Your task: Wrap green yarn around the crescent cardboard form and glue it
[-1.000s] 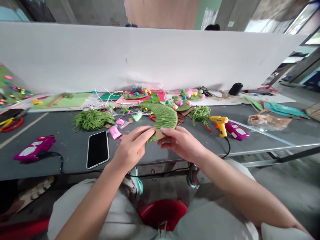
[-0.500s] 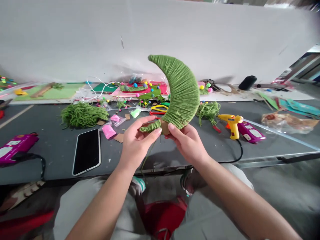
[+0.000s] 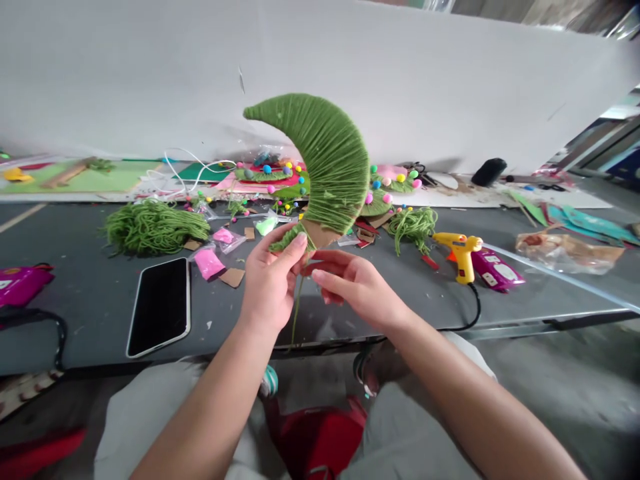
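A crescent wrapped in green yarn (image 3: 330, 150) is raised above the table, its tip pointing left. My left hand (image 3: 273, 280) is closed on the yarn-wrapped lower end, thumb in front. A band of bare brown cardboard (image 3: 320, 235) shows between the wrapped parts. From the left hand a loose yarn strand (image 3: 297, 313) hangs past the table edge. My right hand (image 3: 355, 283) is just below the cardboard, thumb and fingers apart and pointing at the strand; no object shows in it.
On the grey table (image 3: 400, 300) lie a green yarn bundle (image 3: 155, 227), a phone (image 3: 160, 307), pink packets (image 3: 209, 262) and a smaller yarn pile (image 3: 413, 227). A yellow glue gun (image 3: 463, 252) with a black cord is at right. Pom-pom-decorated pieces (image 3: 273, 175) lie behind, before a white panel.
The crescent has moved left and tipped further left. My right hand has let go of it and dropped below the cardboard. My left hand keeps its hold.
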The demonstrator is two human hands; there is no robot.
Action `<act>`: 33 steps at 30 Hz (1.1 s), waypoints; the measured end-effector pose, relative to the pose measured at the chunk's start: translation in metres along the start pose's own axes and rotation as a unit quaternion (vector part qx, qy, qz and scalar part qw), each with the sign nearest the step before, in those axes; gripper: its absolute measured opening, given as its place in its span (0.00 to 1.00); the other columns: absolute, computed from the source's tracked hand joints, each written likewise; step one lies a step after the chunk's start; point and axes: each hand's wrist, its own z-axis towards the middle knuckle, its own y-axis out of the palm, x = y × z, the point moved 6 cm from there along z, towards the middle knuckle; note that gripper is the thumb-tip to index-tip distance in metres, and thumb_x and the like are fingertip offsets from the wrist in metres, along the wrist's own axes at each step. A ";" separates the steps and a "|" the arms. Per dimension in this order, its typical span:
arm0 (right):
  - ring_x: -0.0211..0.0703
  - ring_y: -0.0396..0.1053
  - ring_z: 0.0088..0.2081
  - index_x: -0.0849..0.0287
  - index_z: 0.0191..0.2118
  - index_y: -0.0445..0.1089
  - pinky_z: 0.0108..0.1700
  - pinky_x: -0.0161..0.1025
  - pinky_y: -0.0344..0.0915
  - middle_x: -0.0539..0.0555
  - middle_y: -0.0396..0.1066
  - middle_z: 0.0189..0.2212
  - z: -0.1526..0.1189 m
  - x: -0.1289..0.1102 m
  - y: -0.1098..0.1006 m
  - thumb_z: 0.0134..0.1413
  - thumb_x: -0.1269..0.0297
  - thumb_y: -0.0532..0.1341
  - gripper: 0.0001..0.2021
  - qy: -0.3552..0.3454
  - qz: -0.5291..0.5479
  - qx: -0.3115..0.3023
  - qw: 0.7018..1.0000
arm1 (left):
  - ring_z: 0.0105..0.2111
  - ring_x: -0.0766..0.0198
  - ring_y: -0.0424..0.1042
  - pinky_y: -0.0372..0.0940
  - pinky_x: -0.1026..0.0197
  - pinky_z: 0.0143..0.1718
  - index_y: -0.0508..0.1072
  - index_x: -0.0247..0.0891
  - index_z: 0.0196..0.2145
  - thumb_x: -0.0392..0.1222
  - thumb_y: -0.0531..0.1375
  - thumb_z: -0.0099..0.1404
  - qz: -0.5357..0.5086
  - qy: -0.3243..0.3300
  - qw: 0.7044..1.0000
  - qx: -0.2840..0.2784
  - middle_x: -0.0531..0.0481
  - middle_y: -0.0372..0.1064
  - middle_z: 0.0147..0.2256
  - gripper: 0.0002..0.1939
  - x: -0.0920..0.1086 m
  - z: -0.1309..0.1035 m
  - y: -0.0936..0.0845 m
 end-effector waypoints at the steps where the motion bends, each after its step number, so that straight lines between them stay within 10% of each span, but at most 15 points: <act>1: 0.35 0.67 0.29 0.56 0.50 0.72 0.30 0.35 0.65 0.54 0.76 0.41 0.001 0.002 0.000 0.53 0.56 0.70 0.20 0.000 -0.018 0.015 1.000 | 0.26 0.70 0.74 0.71 0.66 0.31 0.77 0.43 0.41 0.40 0.73 0.55 -0.004 -0.002 1.000 0.008 0.56 0.75 0.30 0.16 0.000 0.000 -0.001; 9: 0.38 0.70 0.35 0.56 0.35 0.71 0.41 0.37 0.66 0.50 0.73 0.34 0.003 0.003 0.008 0.58 0.55 0.67 0.10 -0.109 -0.011 0.062 0.992 | 0.29 0.69 0.75 0.71 0.65 0.33 0.78 0.42 0.41 0.40 0.73 0.55 -0.027 -0.018 0.999 -0.006 0.54 0.76 0.33 0.15 -0.003 -0.005 0.007; 15: 0.33 0.58 0.22 0.57 0.40 0.70 0.26 0.33 0.55 0.46 0.64 0.21 -0.011 -0.017 0.006 0.68 0.51 0.56 0.15 -0.066 -0.149 -0.060 0.985 | 0.35 0.63 0.77 0.75 0.59 0.40 0.78 0.39 0.43 0.44 0.71 0.58 0.177 0.168 0.967 0.067 0.49 0.77 0.38 0.16 0.023 0.006 -0.026; 21: 0.36 0.64 0.29 0.58 0.44 0.76 0.35 0.34 0.61 0.53 0.75 0.33 -0.028 -0.046 0.002 0.69 0.59 0.56 0.13 -0.165 -0.499 -0.066 0.848 | 0.35 0.63 0.77 0.70 0.64 0.38 0.74 0.38 0.47 0.42 0.65 0.64 0.445 0.270 0.853 0.022 0.46 0.76 0.42 0.14 0.053 0.003 -0.033; 26: 0.33 0.60 0.23 0.57 0.39 0.78 0.25 0.32 0.58 0.48 0.72 0.23 -0.047 -0.081 -0.016 0.63 0.62 0.63 0.07 -0.173 -0.499 -0.065 0.847 | 0.32 0.65 0.75 0.65 0.65 0.33 0.75 0.41 0.45 0.37 0.62 0.66 0.593 0.301 0.745 -0.057 0.50 0.78 0.39 0.09 0.069 -0.004 -0.022; 33: 0.41 0.63 0.23 0.48 0.36 0.80 0.24 0.43 0.57 0.50 0.72 0.23 -0.071 -0.160 -0.043 0.52 0.65 0.72 0.05 -0.322 -0.565 0.120 0.750 | 0.37 0.66 0.76 0.66 0.68 0.36 0.77 0.42 0.42 0.26 0.56 0.63 0.585 0.284 0.731 -0.208 0.54 0.78 0.39 0.15 0.073 -0.012 -0.010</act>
